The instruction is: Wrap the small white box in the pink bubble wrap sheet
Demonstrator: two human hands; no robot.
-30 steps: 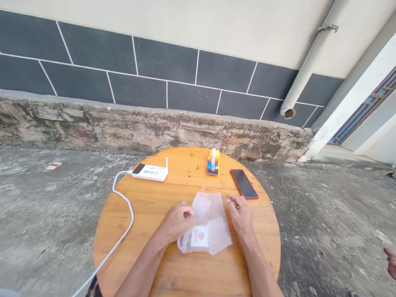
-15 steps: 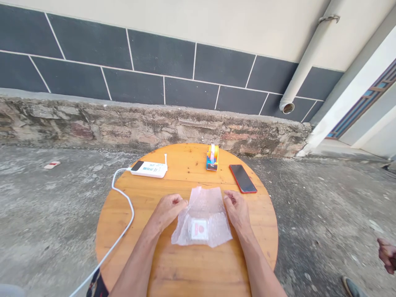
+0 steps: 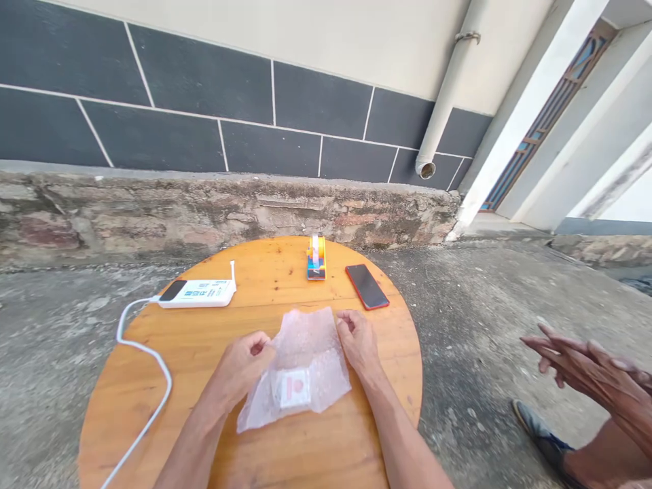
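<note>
A sheet of bubble wrap (image 3: 310, 343) lies on the round wooden table (image 3: 285, 451) in front of me. Near its front edge is a small white box (image 3: 293, 389) with a red mark, seen through or against the plastic. My left hand (image 3: 248, 363) is closed at the left edge of the sheet, thumb and finger pinched on it. At the upper right edge, my right hand (image 3: 358, 341) has its fingers curled together on the plastic. The exact fingertip contact is partly hidden.
A tape dispenser (image 3: 316, 258) stands at the far edge, with a red-edged phone (image 3: 367, 286) to its right. On the left lies a white power bank (image 3: 198, 293) with a cable (image 3: 161, 367). Another person's hands (image 3: 585, 373) show beyond the table's right side.
My view has swung right, so the table sits further left and more of the other person shows. The bubble wrap looks slightly turned, with both my hands still at its edges.
</note>
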